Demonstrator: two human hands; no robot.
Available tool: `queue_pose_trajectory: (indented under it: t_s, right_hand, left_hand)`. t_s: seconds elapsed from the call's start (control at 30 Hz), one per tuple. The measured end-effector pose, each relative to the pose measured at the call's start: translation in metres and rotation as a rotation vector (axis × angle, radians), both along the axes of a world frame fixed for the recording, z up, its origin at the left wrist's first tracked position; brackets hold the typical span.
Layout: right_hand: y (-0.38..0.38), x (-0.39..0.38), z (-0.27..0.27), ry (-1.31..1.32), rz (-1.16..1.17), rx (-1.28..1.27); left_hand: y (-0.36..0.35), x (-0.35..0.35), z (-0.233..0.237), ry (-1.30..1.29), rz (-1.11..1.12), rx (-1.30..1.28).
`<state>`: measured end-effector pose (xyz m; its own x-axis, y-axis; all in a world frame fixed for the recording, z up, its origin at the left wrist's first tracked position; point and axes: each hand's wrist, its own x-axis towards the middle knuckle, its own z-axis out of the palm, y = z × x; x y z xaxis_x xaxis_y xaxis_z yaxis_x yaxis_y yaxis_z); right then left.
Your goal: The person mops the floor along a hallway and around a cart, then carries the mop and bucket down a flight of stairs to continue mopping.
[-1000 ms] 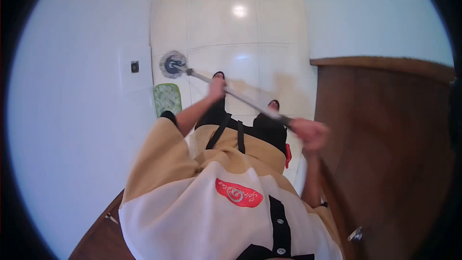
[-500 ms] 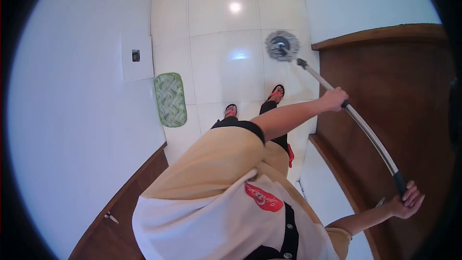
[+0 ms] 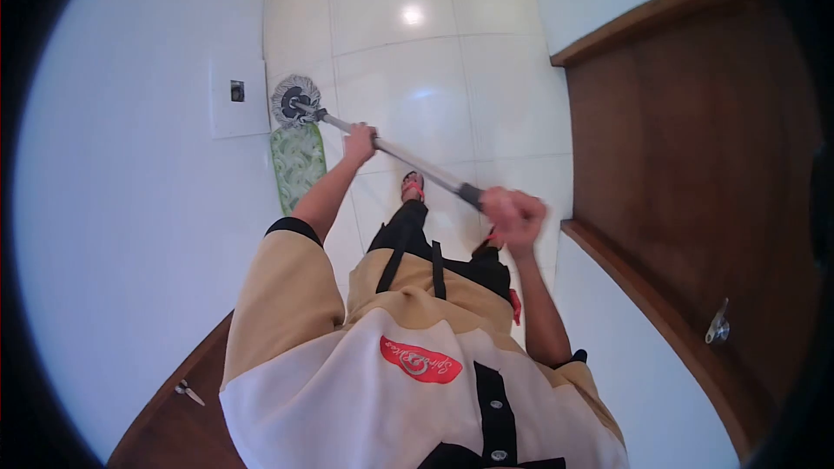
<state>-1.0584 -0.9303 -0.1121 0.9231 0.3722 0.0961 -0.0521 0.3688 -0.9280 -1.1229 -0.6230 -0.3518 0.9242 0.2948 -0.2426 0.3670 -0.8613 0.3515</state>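
A round spin mop [image 3: 426, 171] slants across the view, its grey string head [image 3: 295, 102] on the tiles by the left wall. The head touches or overlaps the top end of a green patterned floor mat [image 3: 298, 165]. My left hand [image 3: 360, 143] is wrapped round the lower part of the metal pole. At the dark grip on the upper end, my right hand [image 3: 514, 215] is closed, somewhat smeared by motion.
Pale floor tiles [image 3: 408, 87] run ahead between white walls. A brown door [image 3: 686, 165] with a metal handle [image 3: 718, 323] is at the right, and another brown door [image 3: 187, 417] is at lower left. A white panel [image 3: 239, 117] is on the left wall.
The mop head has swept from the right side of the floor to the left wall beside the mat. Both hands have moved left with the pole.
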Motion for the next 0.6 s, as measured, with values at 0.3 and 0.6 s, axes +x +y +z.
queue_pose_trajectory:
  t_s: [0.3, 0.6]
  right_hand:
    - [-0.343, -0.018, 0.247, -0.37, -0.701, -0.631]
    - [-0.356, 0.006, 0.267, -0.342, -0.615, -0.409]
  left_hand:
    - [-0.475, 0.124, 0.139, -0.061, -0.494, -0.55]
    - [-0.444, 0.107, 0.162, -0.296, -0.444, -0.66]
